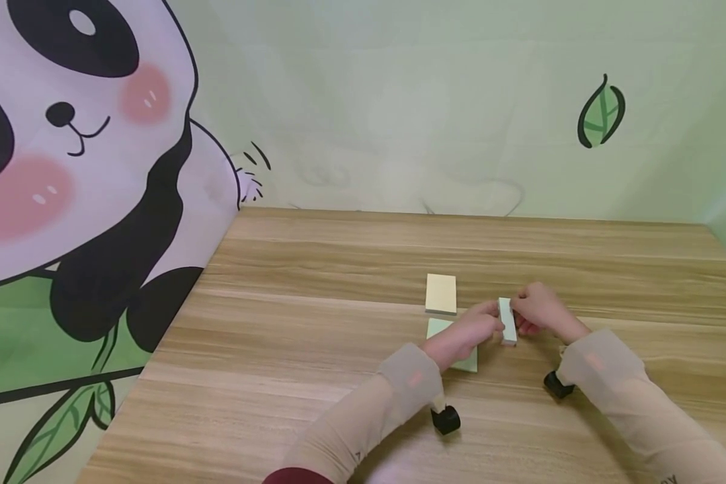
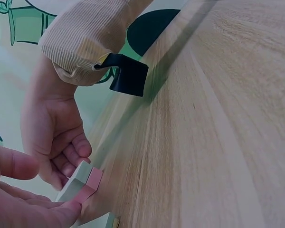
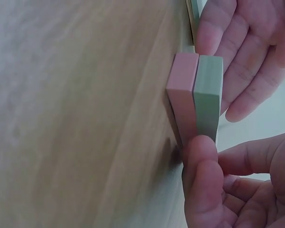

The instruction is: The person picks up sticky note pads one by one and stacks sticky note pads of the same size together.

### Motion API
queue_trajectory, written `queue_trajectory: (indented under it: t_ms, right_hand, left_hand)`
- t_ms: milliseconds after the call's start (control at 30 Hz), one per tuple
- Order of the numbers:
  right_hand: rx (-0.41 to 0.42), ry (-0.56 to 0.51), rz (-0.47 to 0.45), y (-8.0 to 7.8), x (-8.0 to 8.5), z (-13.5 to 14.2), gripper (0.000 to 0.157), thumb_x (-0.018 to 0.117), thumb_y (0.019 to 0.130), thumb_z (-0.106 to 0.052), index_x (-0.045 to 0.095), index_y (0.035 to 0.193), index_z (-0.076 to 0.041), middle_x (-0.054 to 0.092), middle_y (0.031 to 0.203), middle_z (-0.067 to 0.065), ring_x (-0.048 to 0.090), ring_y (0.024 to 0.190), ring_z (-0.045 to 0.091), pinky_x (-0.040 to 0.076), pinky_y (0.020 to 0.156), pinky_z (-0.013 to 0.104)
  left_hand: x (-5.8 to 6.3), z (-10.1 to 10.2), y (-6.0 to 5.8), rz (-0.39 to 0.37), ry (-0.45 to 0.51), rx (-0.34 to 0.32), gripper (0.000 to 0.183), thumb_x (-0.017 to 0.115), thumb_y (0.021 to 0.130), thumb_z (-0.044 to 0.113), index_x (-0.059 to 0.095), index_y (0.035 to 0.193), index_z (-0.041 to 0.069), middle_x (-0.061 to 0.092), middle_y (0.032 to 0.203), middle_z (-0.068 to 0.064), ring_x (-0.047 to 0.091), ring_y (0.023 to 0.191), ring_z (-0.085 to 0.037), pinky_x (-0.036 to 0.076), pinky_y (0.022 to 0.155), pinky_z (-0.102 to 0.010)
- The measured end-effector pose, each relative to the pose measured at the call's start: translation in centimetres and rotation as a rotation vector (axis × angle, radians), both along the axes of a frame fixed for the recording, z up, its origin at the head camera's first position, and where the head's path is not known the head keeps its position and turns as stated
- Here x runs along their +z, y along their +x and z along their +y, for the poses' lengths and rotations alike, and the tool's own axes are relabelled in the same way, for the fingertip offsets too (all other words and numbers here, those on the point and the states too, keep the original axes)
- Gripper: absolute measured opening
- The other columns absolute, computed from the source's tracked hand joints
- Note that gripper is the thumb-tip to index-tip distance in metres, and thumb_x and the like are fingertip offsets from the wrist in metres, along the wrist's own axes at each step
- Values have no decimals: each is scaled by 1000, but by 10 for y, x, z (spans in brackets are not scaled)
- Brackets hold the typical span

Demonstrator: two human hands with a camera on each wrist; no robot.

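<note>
A small rectangular stack of a pale green block [image 3: 209,80] on a pink block [image 3: 184,76] lies on the table, its pale green top [image 1: 506,319] showing in the head view. My right hand [image 1: 541,309] pinches its right side with thumb and finger, the other fingers curled. From the opposite side my left hand [image 1: 468,331] reaches in, its fingers fairly straight and the tips against the stack; the left wrist view shows its thumb held apart. Under that hand lies a wider pale green block [image 1: 438,327], partly hidden by it. Just beyond sits a pale yellow block [image 1: 440,293].
The wood-grain table [image 1: 314,269] meets a wall [image 1: 363,121] printed with a large panda and leaves. Black wrist cameras [image 1: 446,420] hang from both sleeves close above the tabletop. Table surface stretches widely to the left of the blocks.
</note>
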State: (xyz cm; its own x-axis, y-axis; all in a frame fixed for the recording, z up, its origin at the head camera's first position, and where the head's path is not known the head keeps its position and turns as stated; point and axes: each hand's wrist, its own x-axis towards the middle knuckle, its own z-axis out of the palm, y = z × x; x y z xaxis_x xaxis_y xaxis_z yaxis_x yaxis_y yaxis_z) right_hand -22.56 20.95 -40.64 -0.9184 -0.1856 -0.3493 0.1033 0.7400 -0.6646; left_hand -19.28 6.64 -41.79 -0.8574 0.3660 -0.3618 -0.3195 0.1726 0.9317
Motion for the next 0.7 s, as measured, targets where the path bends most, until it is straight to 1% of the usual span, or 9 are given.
queue_trajectory:
  t_ms: [167,200,300,400,433,533,700]
  right_hand:
    - [6,-19,-13,2,1,0,28,36,86,-9,56,76,7,54,52,2,54,43,8,48,44,24]
    - [7,-25,-18,3,1,0,28,36,86,-9,57,76,7,54,51,2,54,43,8,48,44,25]
    - [16,-43,-36,6,3,1,28,35,86,-8,57,78,9,55,51,2,54,43,9,48,44,25]
    - [17,-61,-65,10,4,0,29,35,87,-9,57,80,9,56,52,3,55,44,9,48,45,25]
    - [15,-65,-76,11,4,0,30,34,87,-9,57,80,9,57,52,3,56,44,9,48,45,25]
    - [9,-78,-92,13,4,0,30,34,88,-10,57,79,9,57,52,3,56,44,9,48,45,24]
    - [-8,-84,-90,15,3,-1,31,35,87,-10,57,79,10,57,50,2,56,43,8,48,44,24]
  left_hand:
    - [1,-2,2,-1,46,-20,45,48,78,-4,49,123,5,55,121,-8,47,111,-18,31,98,-35]
    - [1,-2,3,-7,51,-21,46,48,78,-4,48,124,4,54,121,-9,48,109,-17,33,96,-34]
    - [0,-3,4,-24,62,-16,48,48,79,-5,46,126,3,55,121,-9,50,97,-14,39,80,-27]
    - [-1,-4,4,-33,81,-12,50,47,78,-5,45,127,2,56,119,-10,47,83,-11,35,64,-20]
    - [-1,-4,4,-32,87,-15,50,46,78,-6,45,127,2,56,118,-10,46,80,-11,33,61,-19]
    - [-1,-5,5,-30,95,-29,50,45,78,-6,44,128,1,55,119,-11,45,79,-10,33,59,-17]
    - [0,-5,6,-39,105,-30,49,45,78,-6,45,127,1,55,119,-12,46,79,-9,33,60,-17]
